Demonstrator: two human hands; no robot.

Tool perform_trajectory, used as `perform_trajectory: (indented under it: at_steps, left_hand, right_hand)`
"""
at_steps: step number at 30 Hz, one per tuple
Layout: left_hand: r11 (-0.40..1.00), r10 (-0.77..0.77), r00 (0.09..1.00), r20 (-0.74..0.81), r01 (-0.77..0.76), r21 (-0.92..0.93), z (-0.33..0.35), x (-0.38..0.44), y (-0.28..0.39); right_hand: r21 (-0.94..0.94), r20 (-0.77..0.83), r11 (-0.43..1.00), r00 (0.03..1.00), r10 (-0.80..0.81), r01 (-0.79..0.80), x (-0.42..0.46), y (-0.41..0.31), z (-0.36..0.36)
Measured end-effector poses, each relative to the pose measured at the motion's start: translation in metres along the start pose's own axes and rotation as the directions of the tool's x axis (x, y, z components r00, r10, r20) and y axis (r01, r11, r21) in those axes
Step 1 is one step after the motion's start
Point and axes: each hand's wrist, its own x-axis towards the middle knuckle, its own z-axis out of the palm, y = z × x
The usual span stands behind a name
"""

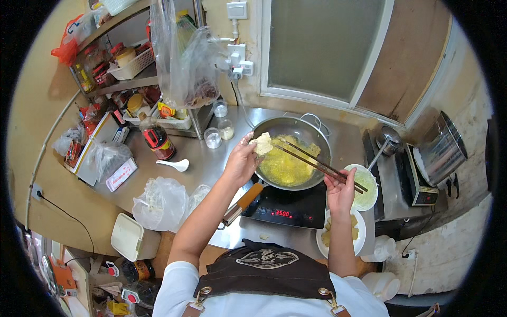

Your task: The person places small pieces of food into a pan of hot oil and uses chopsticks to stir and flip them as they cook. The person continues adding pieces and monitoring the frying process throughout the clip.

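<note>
My left hand [239, 162] pinches a pale, flat, coated food slice [262, 144] at the wok's left rim. A pair of dark wooden chopsticks [317, 163] is in my right hand [340, 192], their tips reaching over the wok towards that slice. The wok [289, 123] holds bubbling yellow oil [281, 170] with browned pieces in it, partly hidden by the chopsticks. It sits on a black induction cooker [285, 216] with a lit red display. By my right hand stands a bowl [374, 202] of pale green shreds; beneath my forearm is a white plate [321, 245] with flat slices.
The wok's wooden handle [252, 195] points towards me, left of centre. Clear plastic bags [160, 204], a white spoon [178, 164], a sauce bottle [156, 136] and small glass jars [213, 138] occupy the counter's left. A tall steel pot [443, 148] stands on the right.
</note>
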Motion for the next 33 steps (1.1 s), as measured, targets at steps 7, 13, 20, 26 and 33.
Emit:
perform_trajectory:
  at_steps: [7, 13, 20, 26, 33]
  left_hand:
    - [0.970, 0.074, 0.995, 0.062, -0.087, 0.229, 0.013, 0.030, -0.014]
    - [0.728, 0.091, 0.975, 0.202, -0.204, 0.655, 0.021, 0.037, -0.007]
    - [0.395, 0.116, 0.976, 0.182, -0.214, 0.893, -0.012, 0.063, -0.001]
    - [0.597, 0.263, 0.959, -0.102, -0.079, 0.798, -0.054, 0.054, 0.021]
    - [0.899, 0.190, 0.929, -0.318, -0.035, 0.436, -0.074, -0.028, 0.044]
  right_hand:
    - [0.019, 0.005, 0.995, 0.995, 0.095, -0.095, 0.021, 0.000, -0.017]
    - [0.033, 0.007, 0.994, 0.995, 0.102, -0.103, 0.041, 0.004, -0.030]
    - [-0.125, 0.001, 0.992, 1.000, -0.010, 0.010, 0.056, -0.006, -0.016]
    - [-0.532, 0.107, 0.829, 0.985, -0.135, 0.171, 0.087, 0.041, 0.007]
    - [-0.778, 0.453, 0.511, 0.890, 0.052, 0.366, 0.081, 0.113, 0.020]
